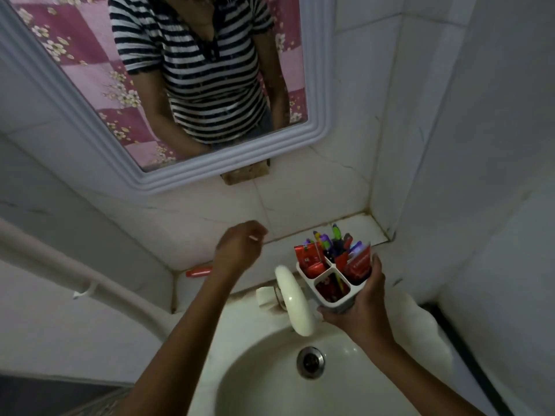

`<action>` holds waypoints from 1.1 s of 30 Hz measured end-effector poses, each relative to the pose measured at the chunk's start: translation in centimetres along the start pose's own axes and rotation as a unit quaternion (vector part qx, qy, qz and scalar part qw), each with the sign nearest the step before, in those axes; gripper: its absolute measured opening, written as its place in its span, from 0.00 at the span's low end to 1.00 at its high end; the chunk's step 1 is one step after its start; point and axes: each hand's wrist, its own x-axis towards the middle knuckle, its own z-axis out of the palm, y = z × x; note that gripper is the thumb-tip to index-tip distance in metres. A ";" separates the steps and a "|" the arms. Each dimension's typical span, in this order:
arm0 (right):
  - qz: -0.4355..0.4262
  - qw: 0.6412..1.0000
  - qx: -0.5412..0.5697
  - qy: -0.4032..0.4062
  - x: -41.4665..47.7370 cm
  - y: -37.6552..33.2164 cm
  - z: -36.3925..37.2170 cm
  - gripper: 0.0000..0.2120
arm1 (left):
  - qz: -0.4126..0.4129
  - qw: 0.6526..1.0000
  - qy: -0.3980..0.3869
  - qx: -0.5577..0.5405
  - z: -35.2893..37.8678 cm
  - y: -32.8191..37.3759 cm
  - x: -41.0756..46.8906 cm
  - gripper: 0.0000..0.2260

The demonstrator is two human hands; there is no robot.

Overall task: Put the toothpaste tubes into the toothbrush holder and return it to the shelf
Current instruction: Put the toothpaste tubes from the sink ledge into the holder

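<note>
Head cam, looking down at a bathroom sink w/ a mirror above. Right hand grips a white toothbrush holder from below and the side, holding it in the air over the sink's back edge, just beside the white tap. Red toothpaste tubes and coloured brushes stand upright in its compartments. Left hand hovers over the tiled shelf, grip loosely curled round a thin white stick-like item; can't tell what it is. A reddish item, poss. another tube, lies on the shelf just beside the left wrist. Judgement: loading looks nearly done. Next move likely needs that item picked up and dropped in, then the holder set upright on the shelf near the corner.
</note>
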 end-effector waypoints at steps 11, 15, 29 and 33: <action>-0.012 1.000 0.002 0.002 -0.1 0.0 -0.1 0.73 | -0.011 0.893 -0.108 0.437 2.4 -12.7 -0.6 0.15; -0.017 1.000 0.004 0.004 -0.2 0.0 -0.2 0.73 | -0.022 0.955 -0.063 0.288 0.3 -8.6 -0.7 0.12; -0.010 1.000 -0.017 0.014 -0.1 -0.1 0.4 0.72 | 0.126 0.988 -0.087 0.014 1.8 9.3 -6.0 0.14; 0.007 1.000 0.001 0.013 -0.1 0.1 0.4 0.71 | 0.112 0.988 -0.098 0.030 2.3 9.1 -5.1 0.17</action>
